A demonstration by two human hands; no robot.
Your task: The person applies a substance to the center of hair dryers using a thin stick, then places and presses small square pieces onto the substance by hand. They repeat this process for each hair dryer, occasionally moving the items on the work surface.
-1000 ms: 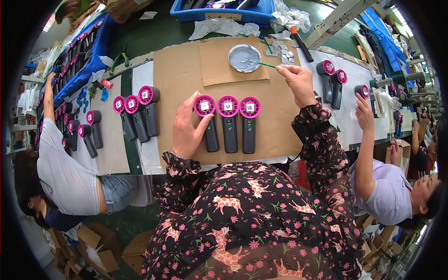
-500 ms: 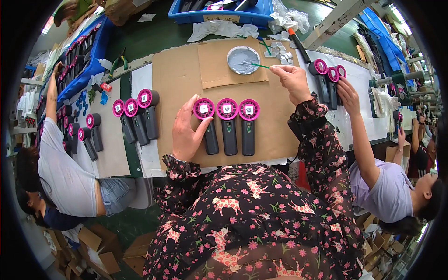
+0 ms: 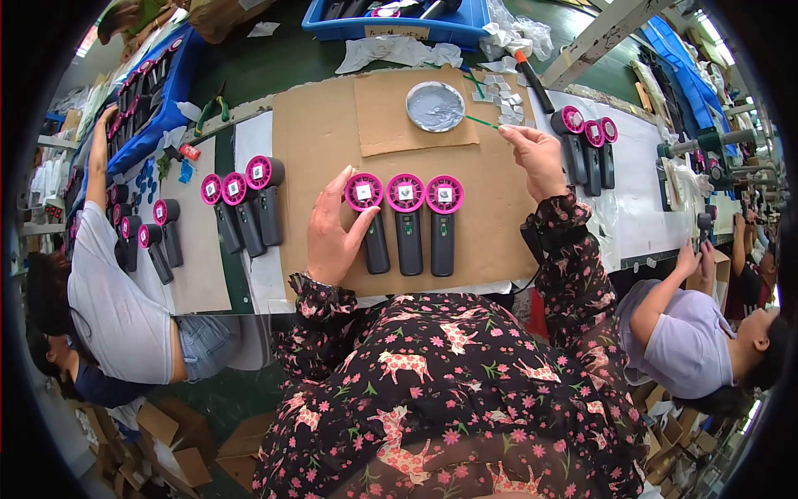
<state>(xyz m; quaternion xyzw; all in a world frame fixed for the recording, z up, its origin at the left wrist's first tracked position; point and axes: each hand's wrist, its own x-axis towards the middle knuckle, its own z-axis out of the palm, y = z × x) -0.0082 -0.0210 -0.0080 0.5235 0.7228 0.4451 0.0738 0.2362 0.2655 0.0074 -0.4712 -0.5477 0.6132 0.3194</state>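
Three dark grey handheld fans with pink round heads lie side by side on the cardboard before me. My left hand (image 3: 334,230) has its thumb and fingers around the head of the leftmost handheld fan (image 3: 376,245). The middle fan (image 3: 408,241) and the right fan (image 3: 442,241) lie untouched. Each head bears a small white square with a grey patch. Between thumb and fingertips, my right hand (image 3: 536,154) pinches a thin green stick (image 3: 482,122). Its tip points left, by the rim of a round tub of grey paste (image 3: 435,106).
Small pale squares (image 3: 505,96) lie right of the tub, near an orange-and-black handled tool (image 3: 533,79). More fans lie left (image 3: 241,204) and right (image 3: 590,150). A blue bin (image 3: 395,29) stands at the back. Co-workers sit at the left (image 3: 125,291) and right (image 3: 690,333).
My right hand has drawn the green stick right, away from over the paste. My left hand stays at the same fan. The right-hand co-worker's arm has pulled back from the fans there.
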